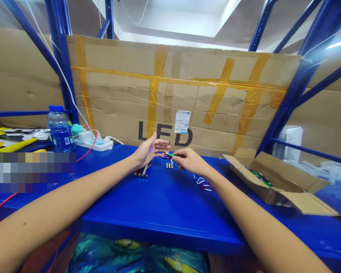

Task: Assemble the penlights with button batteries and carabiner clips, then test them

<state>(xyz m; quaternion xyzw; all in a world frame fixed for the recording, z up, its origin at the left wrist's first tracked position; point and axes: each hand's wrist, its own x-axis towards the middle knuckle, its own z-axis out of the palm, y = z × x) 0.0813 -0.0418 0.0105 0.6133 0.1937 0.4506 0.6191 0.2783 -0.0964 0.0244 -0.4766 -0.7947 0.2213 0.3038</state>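
Observation:
My right hand (187, 159) pinches a slim green penlight (168, 154), whose tip points at my left palm. A small violet spot of light shows on that palm. My left hand (151, 149) is open above the table, fingers stretched toward the right, holding nothing. Below it lies a row of several slim metal tubes (143, 171), dark, silver and blue. Between my hands sit several small silver button cells (169, 165) in a tight group. Some small coloured pieces behind the penlight are partly hidden. Several carabiners (203, 183), blue, silver and red, lie beside my right forearm.
An open cardboard box (272, 182) with small green and dark items stands at right. At left are a blue-capped bottle (61, 129), a white power strip (93, 143) and a red cable (88, 154). A large cardboard panel (125, 94) closes off the back of the blue table (159, 208).

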